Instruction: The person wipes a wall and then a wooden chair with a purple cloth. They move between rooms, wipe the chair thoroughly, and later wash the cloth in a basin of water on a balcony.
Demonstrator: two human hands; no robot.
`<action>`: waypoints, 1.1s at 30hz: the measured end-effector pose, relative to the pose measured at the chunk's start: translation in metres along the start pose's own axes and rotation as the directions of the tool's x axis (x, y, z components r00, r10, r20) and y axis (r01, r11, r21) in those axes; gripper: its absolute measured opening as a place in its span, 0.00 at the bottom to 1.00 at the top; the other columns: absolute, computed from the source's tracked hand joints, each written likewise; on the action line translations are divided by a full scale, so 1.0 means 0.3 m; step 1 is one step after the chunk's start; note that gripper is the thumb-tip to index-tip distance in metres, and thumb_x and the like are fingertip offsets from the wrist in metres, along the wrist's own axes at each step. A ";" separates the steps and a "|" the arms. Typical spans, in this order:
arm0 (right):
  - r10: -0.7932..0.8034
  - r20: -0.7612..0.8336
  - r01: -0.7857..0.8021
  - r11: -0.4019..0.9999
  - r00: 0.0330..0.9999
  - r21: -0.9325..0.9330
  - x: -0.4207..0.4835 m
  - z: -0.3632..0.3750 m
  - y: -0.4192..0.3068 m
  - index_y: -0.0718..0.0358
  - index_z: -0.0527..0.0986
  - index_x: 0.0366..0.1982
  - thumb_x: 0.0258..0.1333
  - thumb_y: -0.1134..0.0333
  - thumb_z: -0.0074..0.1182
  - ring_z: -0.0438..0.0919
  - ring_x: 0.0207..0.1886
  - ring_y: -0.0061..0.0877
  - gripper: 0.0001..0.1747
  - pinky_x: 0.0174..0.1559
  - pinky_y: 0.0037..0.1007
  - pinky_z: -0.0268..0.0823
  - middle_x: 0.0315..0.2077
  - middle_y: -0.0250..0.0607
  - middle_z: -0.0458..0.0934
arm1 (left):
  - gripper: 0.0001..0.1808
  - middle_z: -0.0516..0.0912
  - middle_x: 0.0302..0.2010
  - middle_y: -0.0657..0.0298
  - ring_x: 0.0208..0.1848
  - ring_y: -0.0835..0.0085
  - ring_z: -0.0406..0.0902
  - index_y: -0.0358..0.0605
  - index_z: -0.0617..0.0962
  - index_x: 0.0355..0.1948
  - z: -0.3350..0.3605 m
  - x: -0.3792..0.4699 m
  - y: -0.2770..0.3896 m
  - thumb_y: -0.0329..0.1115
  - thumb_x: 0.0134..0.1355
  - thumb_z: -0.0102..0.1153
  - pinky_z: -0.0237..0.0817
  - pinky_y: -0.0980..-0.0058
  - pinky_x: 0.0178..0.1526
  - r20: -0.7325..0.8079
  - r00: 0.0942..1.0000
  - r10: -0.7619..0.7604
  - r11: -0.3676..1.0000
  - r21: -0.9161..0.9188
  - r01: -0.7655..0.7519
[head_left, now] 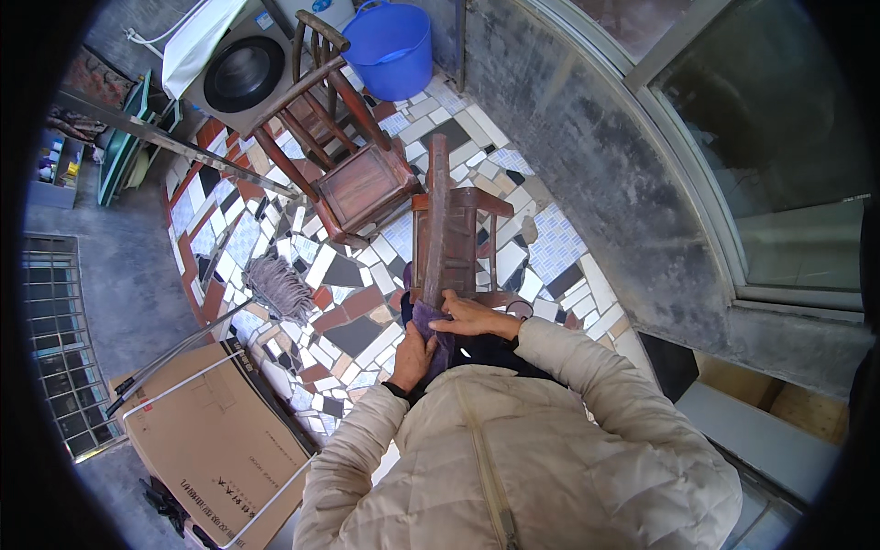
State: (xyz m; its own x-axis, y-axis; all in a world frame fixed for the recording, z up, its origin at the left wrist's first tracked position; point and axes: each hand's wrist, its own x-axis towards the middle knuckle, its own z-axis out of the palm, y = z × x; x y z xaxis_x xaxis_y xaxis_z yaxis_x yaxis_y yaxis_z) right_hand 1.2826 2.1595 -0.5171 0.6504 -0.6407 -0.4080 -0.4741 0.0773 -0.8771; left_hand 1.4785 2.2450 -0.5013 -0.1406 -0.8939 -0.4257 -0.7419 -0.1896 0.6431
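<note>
A dark reddish wooden chair [460, 240] stands directly before me, its long top rail [436, 220] pointing away from my body. Around the rail's near end is a bunched purple cloth [427, 330]. My left hand [412, 357] grips this cloth from the left side. From the right, my right hand [474, 320] holds the cloth with its fingers against the rail. Folds of cloth and both hands hide the rail's near tip.
A second wooden chair [364, 185] stands ahead to the left, near a washing machine [244, 72] and a blue tub [392, 51]. A mop [278, 289] lies across the broken-tile floor [357, 302] beside a strapped cardboard box [213, 440]. A grey wall [570, 151] borders the right.
</note>
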 end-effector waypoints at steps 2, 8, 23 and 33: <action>0.007 -0.048 -0.008 1.000 0.999 -0.022 0.010 0.009 -0.010 0.78 0.61 0.52 0.58 0.41 0.58 0.79 0.47 0.44 0.44 0.45 0.39 0.71 0.44 0.62 0.77 | 0.26 0.82 0.31 0.36 0.33 0.37 0.80 0.31 0.66 0.49 -0.020 0.008 0.000 0.48 0.68 0.53 0.71 0.48 0.35 -0.015 1.000 -0.006 0.990 0.142 0.008; 0.119 -0.118 -0.121 0.993 0.986 -0.004 0.026 -0.013 -0.031 0.78 0.65 0.49 0.60 0.39 0.54 0.79 0.49 0.45 0.43 0.44 0.40 0.72 0.42 0.63 0.77 | 0.28 0.81 0.23 0.40 0.26 0.41 0.80 0.32 0.77 0.34 -0.051 0.051 0.036 0.53 0.71 0.48 0.70 0.49 0.28 -0.095 0.995 0.045 0.923 0.385 -0.005; 0.310 -0.148 -0.138 0.735 0.939 0.664 0.090 -0.093 0.040 0.63 0.67 0.59 0.64 0.36 0.47 0.75 0.53 0.33 0.39 0.46 0.34 0.74 0.50 0.48 0.74 | 0.27 0.79 0.25 0.36 0.30 0.38 0.79 0.29 0.79 0.35 -0.238 0.348 0.206 0.48 0.72 0.47 0.67 0.50 0.33 -0.497 0.863 0.087 0.996 0.022 -0.087; 0.193 -0.263 0.107 0.578 0.945 0.809 0.026 -0.149 -0.098 0.58 0.71 0.58 0.71 0.55 0.49 0.76 0.46 0.18 0.21 0.43 0.26 0.72 0.49 0.30 0.76 | 0.24 0.71 0.53 0.47 0.47 0.47 0.75 0.34 0.72 0.59 -0.255 0.324 0.415 0.28 0.62 0.56 0.69 0.62 0.44 -0.248 0.859 0.448 0.875 -0.079 -0.478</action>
State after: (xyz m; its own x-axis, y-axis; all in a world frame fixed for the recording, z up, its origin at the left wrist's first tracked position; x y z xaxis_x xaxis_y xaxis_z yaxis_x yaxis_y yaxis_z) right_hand 1.2749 2.1180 -0.4832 0.3670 -0.7917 -0.4883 0.2760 0.5940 -0.7557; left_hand 1.4226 2.1035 -0.4140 -0.2899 -0.9537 0.0803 -0.5302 0.2299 0.8161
